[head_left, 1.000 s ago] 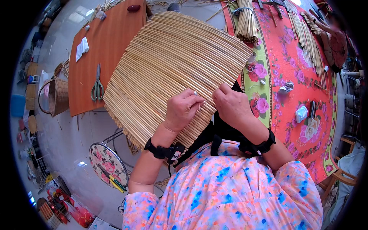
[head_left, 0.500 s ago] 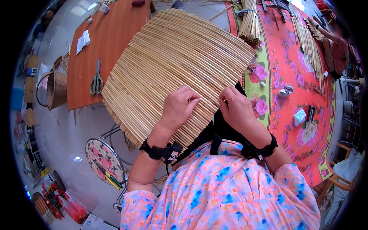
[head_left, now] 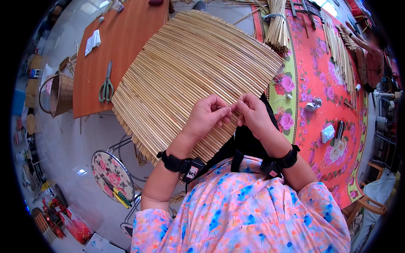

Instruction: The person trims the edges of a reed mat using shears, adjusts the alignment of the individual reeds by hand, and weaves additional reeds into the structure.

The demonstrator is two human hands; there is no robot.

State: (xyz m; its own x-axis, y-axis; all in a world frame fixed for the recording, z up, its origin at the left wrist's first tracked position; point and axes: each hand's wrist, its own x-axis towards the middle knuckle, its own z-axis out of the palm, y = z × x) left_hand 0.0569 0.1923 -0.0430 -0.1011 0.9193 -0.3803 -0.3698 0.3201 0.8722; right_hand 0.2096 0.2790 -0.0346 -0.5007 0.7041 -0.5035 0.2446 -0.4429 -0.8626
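A wide mat of pale reed sticks (head_left: 173, 63) lies before me with its lower part at my lap. My left hand (head_left: 211, 116) is closed in a pinch over the mat's right half, holding what looks like a thin thread. My right hand (head_left: 251, 114) is beside it at the mat's right edge, thumb and forefinger pinched on the same fine strand, fingertips almost touching the left ones. The strand is too small to follow clearly. Left of the mat, green-handled scissors (head_left: 106, 86) lie on an orange wooden table (head_left: 97, 63).
A red floral cloth (head_left: 316, 164) on the right bears a reed bundle (head_left: 276, 29), loose sticks (head_left: 339, 63) and small items. A co-worker (head_left: 371, 61) is at the upper right. A basket (head_left: 59, 95) stands left, a round stool (head_left: 105, 168) with tools below it.
My hands have drawn together: my left hand moved rightward, and my right hand's fingers shifted against the left fingertips. The mat sits slightly farther right in view.
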